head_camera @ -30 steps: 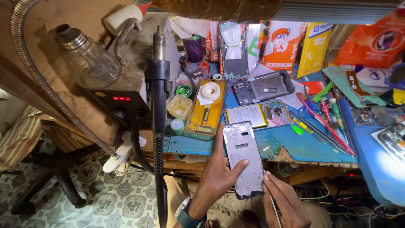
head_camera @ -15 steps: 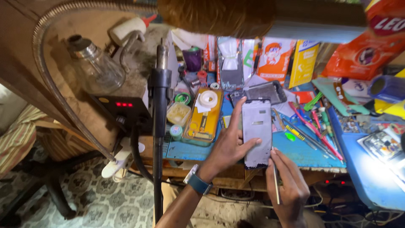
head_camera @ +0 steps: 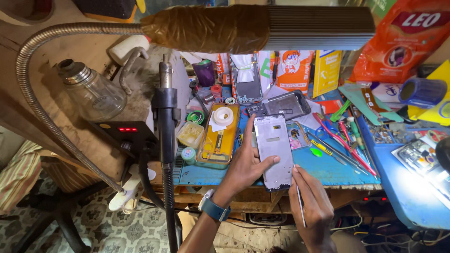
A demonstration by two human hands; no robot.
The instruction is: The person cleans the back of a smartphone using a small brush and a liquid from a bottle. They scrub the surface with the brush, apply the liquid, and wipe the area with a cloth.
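My left hand (head_camera: 244, 165) grips a grey phone frame (head_camera: 274, 151) by its left edge and holds it upright above the front edge of the blue work mat (head_camera: 328, 164). A blue watch sits on that wrist. My right hand (head_camera: 314, 206) is just below the frame's lower right corner. It pinches a thin metal tool (head_camera: 300, 211) whose tip touches the frame's bottom right edge.
A hot-air handle (head_camera: 165, 117) stands on its station (head_camera: 123, 133) at left, beside a glass jar (head_camera: 93, 96). A yellow tray with tape (head_camera: 219, 136), another phone frame (head_camera: 286, 105), screwdrivers and tweezers (head_camera: 344, 145) crowd the bench. A lamp head (head_camera: 262, 27) hangs overhead.
The phone frame has risen up and away from me over the mat, both hands moving with it. The camera has tilted, showing more of the lamp.
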